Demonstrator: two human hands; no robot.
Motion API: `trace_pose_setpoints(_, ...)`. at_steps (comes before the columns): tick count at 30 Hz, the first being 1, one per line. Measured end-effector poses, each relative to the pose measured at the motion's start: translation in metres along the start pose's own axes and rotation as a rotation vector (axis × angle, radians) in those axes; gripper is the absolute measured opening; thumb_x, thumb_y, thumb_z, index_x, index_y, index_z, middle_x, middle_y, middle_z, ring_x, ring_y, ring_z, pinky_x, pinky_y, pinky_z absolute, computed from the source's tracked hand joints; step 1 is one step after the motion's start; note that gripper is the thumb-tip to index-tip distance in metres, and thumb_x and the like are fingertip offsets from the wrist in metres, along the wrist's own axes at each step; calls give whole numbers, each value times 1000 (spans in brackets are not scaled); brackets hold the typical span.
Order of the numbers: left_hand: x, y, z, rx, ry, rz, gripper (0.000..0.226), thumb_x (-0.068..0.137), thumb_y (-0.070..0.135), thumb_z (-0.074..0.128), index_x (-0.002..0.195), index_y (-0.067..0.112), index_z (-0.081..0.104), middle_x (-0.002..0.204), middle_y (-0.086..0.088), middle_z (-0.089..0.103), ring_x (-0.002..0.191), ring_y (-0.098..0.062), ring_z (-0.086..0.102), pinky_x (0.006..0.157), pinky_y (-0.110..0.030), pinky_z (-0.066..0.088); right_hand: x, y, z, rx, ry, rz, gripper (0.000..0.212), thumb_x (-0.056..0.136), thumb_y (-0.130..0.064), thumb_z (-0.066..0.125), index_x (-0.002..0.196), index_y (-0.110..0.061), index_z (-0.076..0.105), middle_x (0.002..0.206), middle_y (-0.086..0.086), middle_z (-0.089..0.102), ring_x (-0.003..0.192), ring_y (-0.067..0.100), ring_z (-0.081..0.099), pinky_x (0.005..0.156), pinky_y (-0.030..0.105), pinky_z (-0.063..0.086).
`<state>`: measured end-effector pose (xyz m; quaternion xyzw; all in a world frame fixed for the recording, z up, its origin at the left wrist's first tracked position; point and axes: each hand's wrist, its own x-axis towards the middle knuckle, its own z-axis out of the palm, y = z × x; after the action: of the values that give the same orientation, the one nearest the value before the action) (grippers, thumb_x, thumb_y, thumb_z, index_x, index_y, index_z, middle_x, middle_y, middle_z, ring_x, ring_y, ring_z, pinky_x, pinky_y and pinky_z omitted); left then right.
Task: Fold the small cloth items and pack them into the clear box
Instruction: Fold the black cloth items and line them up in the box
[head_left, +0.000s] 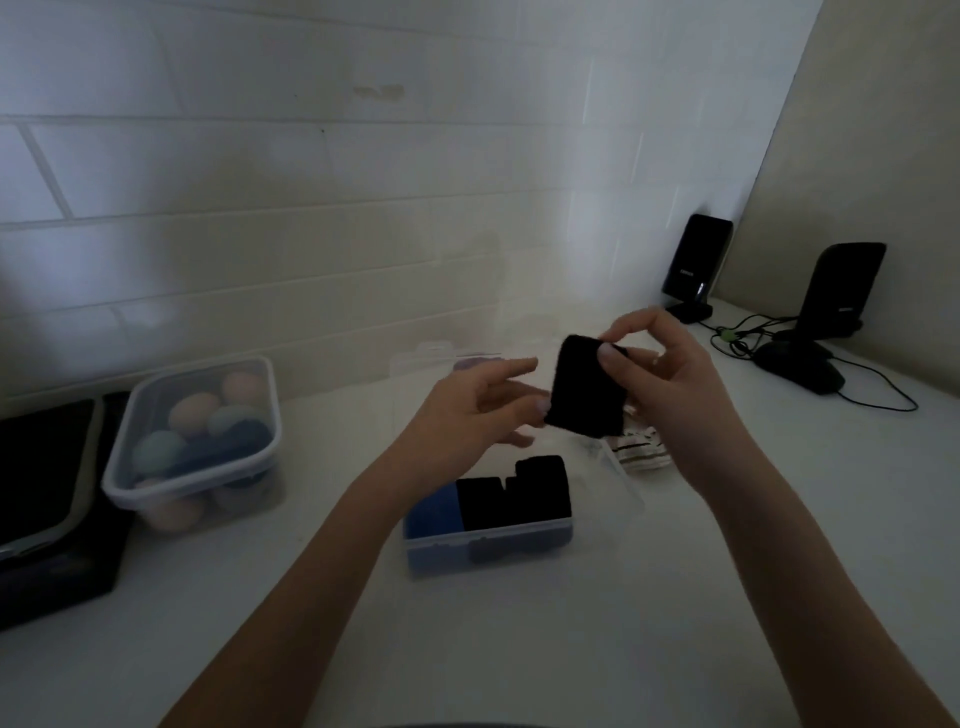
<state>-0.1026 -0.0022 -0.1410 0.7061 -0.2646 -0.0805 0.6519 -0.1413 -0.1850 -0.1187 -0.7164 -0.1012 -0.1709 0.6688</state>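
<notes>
White tiled wall rises behind a pale counter (727, 597), dimly lit; two black speakers (696, 265) with trailing cables stand far right, and a lidded tub of pastel balls (197, 426) sits at left. Between the hands hangs a black cloth (584, 387), held up above the clear box (488, 540); the right hand (670, 395) pinches its top edge between thumb and fingertips, while the left hand (467, 410) touches its lower corner with the thumb, fingers loosely spread. Inside the box lie a blue piece (434, 512) and black folded pieces (514, 493), packed side by side; a striped cloth (641, 449) waits just beyond the box. To fold well, I judge, bring the edges level, press the crease flat, then slot the piece upright beside its neighbours.
</notes>
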Motion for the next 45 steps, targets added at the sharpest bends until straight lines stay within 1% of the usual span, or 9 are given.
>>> trace_pose_setpoints(5,-7,3,-8,439,-70,176,22,65,21,83,82,24,70,78,15,69,67,0,64,58,-14,51,-21,6,-23,-263,-148,79,12,85,-6,62,81,-15,54,67,17,60,63,15,52,59,25,40)
trace_pose_setpoints(8,-7,1,-4,573,-157,173,18,67,13,81,81,15,70,69,15,64,66,2,60,58,-15,51,-28,13,-18,-449,-170,55,13,83,-9,65,79,-18,56,63,-7,60,60,8,54,58,16,41)
trace_pose_setpoints(11,-7,-3,0,715,-211,194,14,72,8,76,84,11,71,75,7,64,67,4,56,63,-17,51,-28,18,-11,-591,-154,-14,20,79,-10,69,71,-24,57,74,-7,62,61,2,56,57,7,40)
trace_pose_setpoints(15,-7,-10,1,838,-256,197,16,75,4,70,88,11,70,86,-3,70,67,-1,51,63,-10,43,-27,30,-4,-779,-167,-88,17,75,-14,73,69,-22,59,75,-3,61,69,16,56,62,20,43)
trace_pose_setpoints(19,-7,-14,4,853,-281,201,22,76,2,67,93,15,72,90,0,70,71,-2,51,64,-5,41,-25,34,-3,-899,-258,-134,11,76,-16,72,71,-20,64,72,-10,62,72,9,56,64,9,38)
trace_pose_setpoints(26,-7,-15,4,865,-275,190,22,75,-2,64,89,12,71,83,3,66,73,-4,53,63,-3,37,-16,31,0,-529,-156,-27,22,75,0,70,67,-19,61,72,-3,63,63,7,58,62,9,43)
trace_pose_setpoints(30,-8,-14,4,906,-254,215,16,75,3,66,86,16,65,76,13,51,71,-5,50,62,-7,38,-19,34,-3,-903,-288,-84,9,78,-14,70,75,-21,65,80,-5,65,75,10,58,71,19,43)
trace_pose_setpoints(36,-8,-17,7,897,-354,158,33,76,-2,56,93,21,72,96,1,68,80,-11,59,74,-25,50,-12,26,1,-1428,-422,-174,16,86,-39,58,95,-33,69,108,-11,64,108,13,45,91,33,25)
trace_pose_setpoints(45,-7,-21,8,887,-336,168,25,78,21,68,103,23,70,101,1,70,88,-13,61,80,-25,49,-2,5,-6,-1507,-759,87,31,83,-40,59,113,-48,57,98,-14,60,103,10,47,95,41,25)
